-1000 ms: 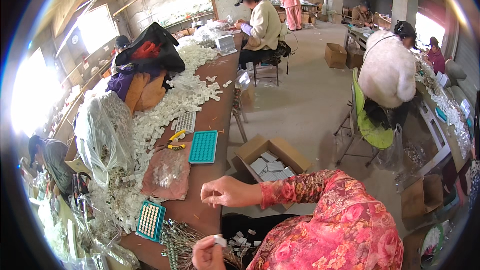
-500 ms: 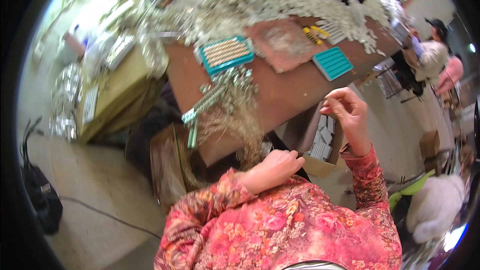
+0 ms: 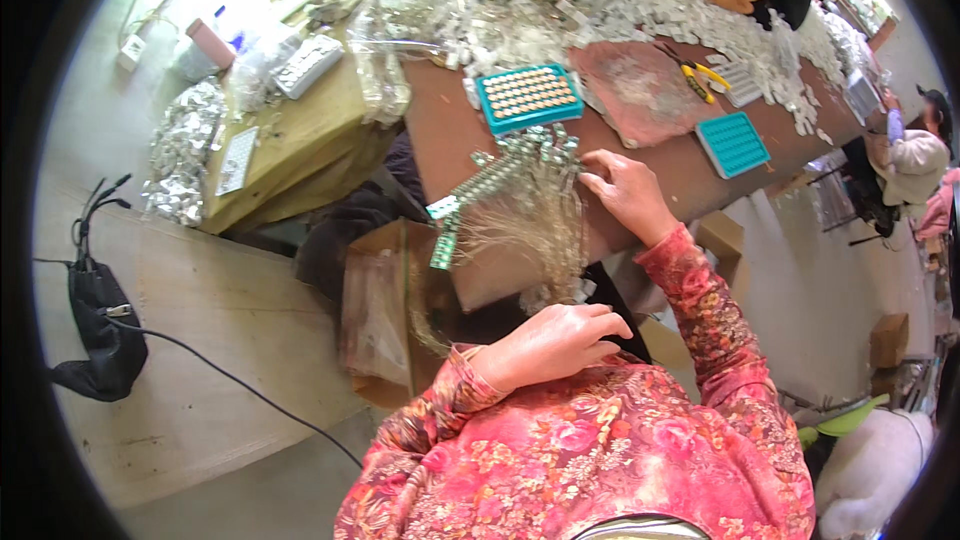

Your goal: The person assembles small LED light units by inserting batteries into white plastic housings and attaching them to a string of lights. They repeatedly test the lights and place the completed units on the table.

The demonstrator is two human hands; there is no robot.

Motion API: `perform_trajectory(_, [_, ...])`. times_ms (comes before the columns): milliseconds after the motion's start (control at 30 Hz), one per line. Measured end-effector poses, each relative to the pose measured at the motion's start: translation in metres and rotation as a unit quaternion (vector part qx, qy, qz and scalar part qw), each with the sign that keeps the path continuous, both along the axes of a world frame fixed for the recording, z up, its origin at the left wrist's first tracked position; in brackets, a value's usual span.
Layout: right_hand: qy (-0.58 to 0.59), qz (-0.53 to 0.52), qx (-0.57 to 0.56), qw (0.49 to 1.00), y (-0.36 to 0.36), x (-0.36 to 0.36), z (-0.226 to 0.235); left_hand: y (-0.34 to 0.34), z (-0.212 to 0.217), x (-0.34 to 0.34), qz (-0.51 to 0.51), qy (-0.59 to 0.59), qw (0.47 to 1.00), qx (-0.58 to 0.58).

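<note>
Head: wire bundle [image 3: 550, 225], long axis toward wearer [image 3: 600, 430]; right hand [image 3: 630, 192] beside, fingers parted; left hand [image 3: 552, 342], grip unclear.

A pink-and-red floral-print top [image 3: 600, 430] is worn, mottled with cream, orange and maroon. Its long sleeves [image 3: 705, 305] are covered in the same pattern.

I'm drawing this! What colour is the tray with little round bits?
The tray is teal, clearest in the head view.
</note>
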State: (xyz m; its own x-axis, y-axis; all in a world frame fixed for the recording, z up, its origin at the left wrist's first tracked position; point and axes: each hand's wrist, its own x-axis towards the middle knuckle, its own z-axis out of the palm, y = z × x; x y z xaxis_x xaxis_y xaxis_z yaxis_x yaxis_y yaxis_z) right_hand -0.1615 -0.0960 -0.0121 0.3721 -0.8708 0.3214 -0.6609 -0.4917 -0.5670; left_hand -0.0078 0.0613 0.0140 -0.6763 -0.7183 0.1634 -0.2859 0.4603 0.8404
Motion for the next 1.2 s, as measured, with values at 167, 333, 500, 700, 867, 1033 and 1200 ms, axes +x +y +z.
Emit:
perform_trajectory(167, [-0.017,-0.058,0.109,0.992,-0.001,-0.003,-0.002,0.006,0.025,0.041,0.104,0.039,0.993,0.036])
perform_trajectory(333, [-0.228,-0.096,0.149,0.957,0.017,-0.020,-0.008,-0.010,0.041,0.093,0.207,0.050,0.977,-0.025])
perform_trajectory(500, [-0.513,-0.018,0.242,0.823,0.029,-0.018,-0.005,-0.120,0.030,0.156,0.332,0.019,0.930,-0.159])
perform_trajectory(700, [-0.712,0.028,0.347,0.610,0.047,-0.019,0.008,-0.285,-0.033,0.175,0.433,-0.222,0.838,-0.248])
perform_trajectory(867, [-0.683,0.063,0.346,0.640,0.056,-0.035,0.013,-0.333,-0.059,0.178,0.461,-0.282,0.793,-0.283])
perform_trajectory(1033, [-0.664,0.071,0.377,0.642,0.050,-0.035,0.017,-0.333,-0.051,0.183,0.456,-0.277,0.799,-0.278])
perform_trajectory(1200, [-0.663,0.093,0.425,0.610,0.045,-0.027,0.021,-0.291,-0.022,0.181,0.470,-0.205,0.844,-0.158])
